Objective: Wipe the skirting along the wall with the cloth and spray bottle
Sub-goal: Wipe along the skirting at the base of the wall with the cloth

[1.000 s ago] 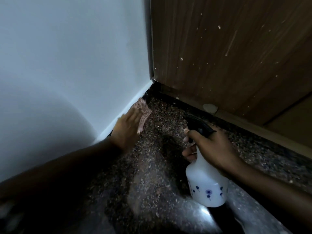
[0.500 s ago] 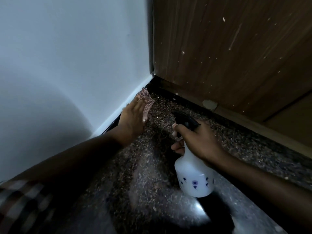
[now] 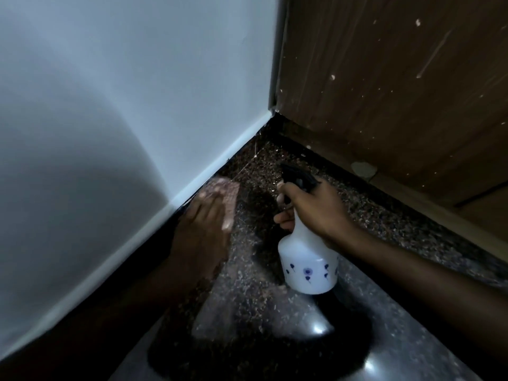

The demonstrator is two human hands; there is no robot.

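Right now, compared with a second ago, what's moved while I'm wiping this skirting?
The left hand, pressing the cloth on the skirting, pushed toward the corner, then slid back toward you. The right hand kept gripping the spray bottle, about where it was. Nothing was picked up or let go.

Left hand (image 3: 203, 215), blurred, is lying flat on the pink checked cloth (image 3: 231, 193) and pressing it against the dark skirting (image 3: 246, 148) under the white wall (image 3: 137, 105). Right hand (image 3: 310, 210) is gripping the neck of the white spray bottle (image 3: 308, 265), one finger resting on the black trigger. The bottle is hanging slightly tilted above the speckled floor (image 3: 384, 215), near the brown wooden panel (image 3: 398, 92).
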